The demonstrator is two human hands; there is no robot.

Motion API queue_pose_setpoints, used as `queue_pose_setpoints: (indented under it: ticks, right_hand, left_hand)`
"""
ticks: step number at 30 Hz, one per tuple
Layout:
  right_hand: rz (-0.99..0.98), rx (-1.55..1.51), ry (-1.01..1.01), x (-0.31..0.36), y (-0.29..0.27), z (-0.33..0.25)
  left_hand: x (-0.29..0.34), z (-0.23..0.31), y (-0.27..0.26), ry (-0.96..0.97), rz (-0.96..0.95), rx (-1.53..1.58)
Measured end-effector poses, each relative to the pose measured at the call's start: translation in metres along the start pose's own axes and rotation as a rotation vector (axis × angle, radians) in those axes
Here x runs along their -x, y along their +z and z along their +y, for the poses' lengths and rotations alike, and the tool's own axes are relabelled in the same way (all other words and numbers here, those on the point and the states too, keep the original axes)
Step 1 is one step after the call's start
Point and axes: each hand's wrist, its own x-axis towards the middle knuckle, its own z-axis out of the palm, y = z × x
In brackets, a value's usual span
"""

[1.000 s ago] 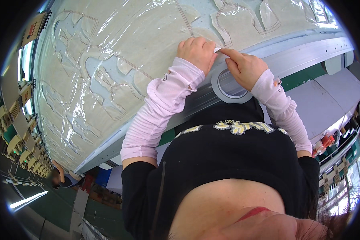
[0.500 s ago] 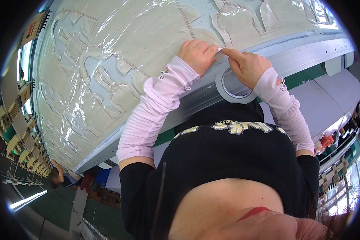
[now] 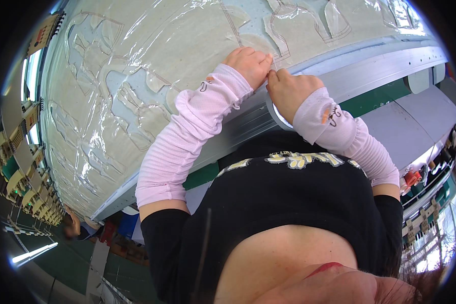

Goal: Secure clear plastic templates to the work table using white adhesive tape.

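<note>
At the near edge of a table, my left hand is closed in a pinch, resting on clear plastic film spread over beige sheet material with cut-out shapes. My right hand is closed too, its fingertips close against those of the left. A thin whitish strip of tape shows between the two pinches. Below the right hand, a white ring, apparently a tape roll, is mostly covered by the hand and sleeve. How the right hand grips the roll is hidden.
A metal rail runs along the table's near edge, against my body. Grey panels lie to the right. Another person is at the table's far left end, beside machine-like rows.
My right hand has moved left and turned, its pointing finger now folded in beside the left hand. The tape roll shifted left with it and is mostly hidden. My left hand moved slightly left.
</note>
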Motion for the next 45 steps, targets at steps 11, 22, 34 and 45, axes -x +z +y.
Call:
queue_pose_setpoints:
  ticks: [11, 22, 34, 45]
  right_hand:
    - [0.146, -0.021, -0.222, 0.03, -0.025, -0.01]
    - [0.282, -0.35, 0.127, 0.075, -0.01, 0.095]
    - [0.036, -0.53, -0.082, 0.013, -0.027, 0.242]
    - [-0.177, -0.672, -0.552, 0.052, -0.092, 0.277]
  left_hand:
    - [-0.002, 0.0, -0.005, -0.034, -0.083, -0.022]
    - [-0.052, 0.078, -0.022, -0.165, -0.659, -0.597]
    - [-0.038, 0.108, -0.004, -0.528, -0.236, -0.713]
    - [-0.146, 0.094, 0.012, -0.231, 0.169, -0.18]
